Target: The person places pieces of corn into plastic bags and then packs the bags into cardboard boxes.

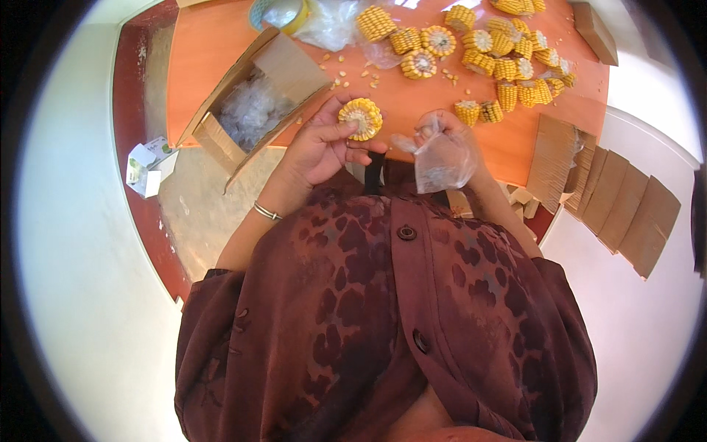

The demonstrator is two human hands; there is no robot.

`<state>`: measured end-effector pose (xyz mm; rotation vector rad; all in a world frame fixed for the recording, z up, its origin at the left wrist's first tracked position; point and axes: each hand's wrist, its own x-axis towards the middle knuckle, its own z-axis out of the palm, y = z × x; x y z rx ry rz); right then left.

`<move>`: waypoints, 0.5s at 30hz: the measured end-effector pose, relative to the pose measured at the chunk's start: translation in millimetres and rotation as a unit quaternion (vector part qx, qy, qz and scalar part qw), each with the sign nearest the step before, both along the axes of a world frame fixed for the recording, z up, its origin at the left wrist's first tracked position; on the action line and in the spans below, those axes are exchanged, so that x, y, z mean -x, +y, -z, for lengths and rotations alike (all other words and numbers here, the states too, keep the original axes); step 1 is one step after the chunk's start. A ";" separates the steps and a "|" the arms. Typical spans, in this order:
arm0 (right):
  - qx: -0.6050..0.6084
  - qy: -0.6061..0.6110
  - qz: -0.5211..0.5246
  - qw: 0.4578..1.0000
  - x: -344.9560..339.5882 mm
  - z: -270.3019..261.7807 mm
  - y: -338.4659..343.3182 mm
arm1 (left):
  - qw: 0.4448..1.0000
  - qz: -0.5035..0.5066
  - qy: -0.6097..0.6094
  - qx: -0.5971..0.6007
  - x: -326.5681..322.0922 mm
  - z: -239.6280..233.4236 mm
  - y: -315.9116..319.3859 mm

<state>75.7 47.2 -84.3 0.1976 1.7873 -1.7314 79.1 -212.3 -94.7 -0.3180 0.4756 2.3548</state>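
Observation:
In my left hand [326,141] is a short piece of corn on the cob [362,117], its cut face turned up and my thumb on its core. My right hand [450,138] grips a small clear plastic bag [442,166], which hangs from the fingers; whether anything is in it I cannot tell. Beyond my hands, several cut corn pieces [418,63] lie on the orange tabletop [397,105], some of them under or in clear plastic. Loose kernels [342,73] are scattered between the corn and the cardboard box at the left.
An open cardboard box [298,61] holding crumpled clear plastic [254,108] stands by my left forearm. Behind it are a round basket [265,16], a tape roll [298,19] and plastic film [331,27]. Cardboard pieces [624,199] stand at the right; a small white carton [144,168] is at far left.

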 end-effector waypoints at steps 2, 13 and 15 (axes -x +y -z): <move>-0.024 -0.011 -0.102 0.994 4.8 -10.7 -7.3 | 0.992 0.003 0.041 0.119 -0.9 7.9 -11.2; -0.008 -0.036 -0.372 0.927 -65.8 114.3 12.0 | 0.822 -0.107 0.208 0.519 -13.2 52.1 8.4; -0.081 0.009 -0.342 0.936 -76.7 143.8 23.4 | 0.815 -0.126 0.206 0.527 -15.7 48.7 10.2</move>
